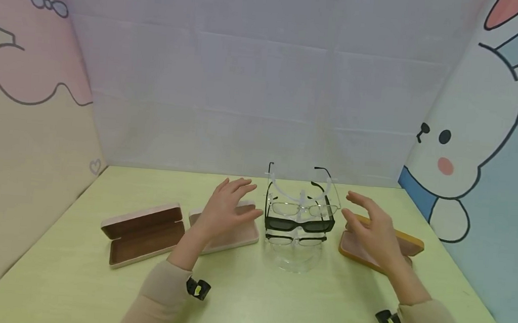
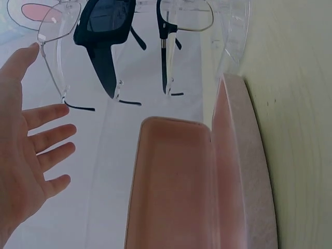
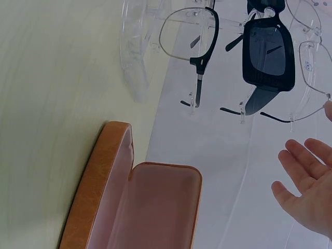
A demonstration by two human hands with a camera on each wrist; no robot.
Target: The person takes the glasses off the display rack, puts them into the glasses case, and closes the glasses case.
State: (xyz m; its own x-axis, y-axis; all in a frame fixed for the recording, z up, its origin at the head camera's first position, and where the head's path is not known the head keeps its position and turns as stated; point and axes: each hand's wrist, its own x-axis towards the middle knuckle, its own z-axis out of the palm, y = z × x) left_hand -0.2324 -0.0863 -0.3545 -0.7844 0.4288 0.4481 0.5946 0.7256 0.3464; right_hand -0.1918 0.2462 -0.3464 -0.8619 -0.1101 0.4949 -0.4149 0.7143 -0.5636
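Flanking the top pair of glasses (image 1: pixel 284 208), the fingers (image 2: pixel 52 136) of the left hand (image 1: pixel 225 212) and those of the right hand (image 1: pixel 374 231) are spread and slightly bent, gripping nothing; each thumb tip comes right up to the frame near a hinge, though whether either one touches is hard to tell. The step in hand seems to be lining up a two-handed hold on that pair, just short of the grasp itself. The next move would call for a light pinch at both sides by the hinges, then an even lift, so that the arms clear the rack and the pairs below stay put. The glasses sit on the highest tier of a clear plastic rack (image 1: pixel 294 266), lenses toward the person and arms unfolded toward the back; they have thin, pale metal rims, clear lenses and dark tips, and look light and easy to bend. Just below them are chunky black sunglasses (image 1: pixel 280 224), and under those, glasses with dark upper rims (image 1: pixel 280 240). Farther out, an orange case (image 1: pixel 348 247) lies partly behind the right hand, a pink-lined case (image 1: pixel 235 235) partly behind the left, and a brown-lined case (image 1: pixel 137 223) beyond it, all with lids raised, on the pale yellow-green counter (image 1: pixel 284 310).
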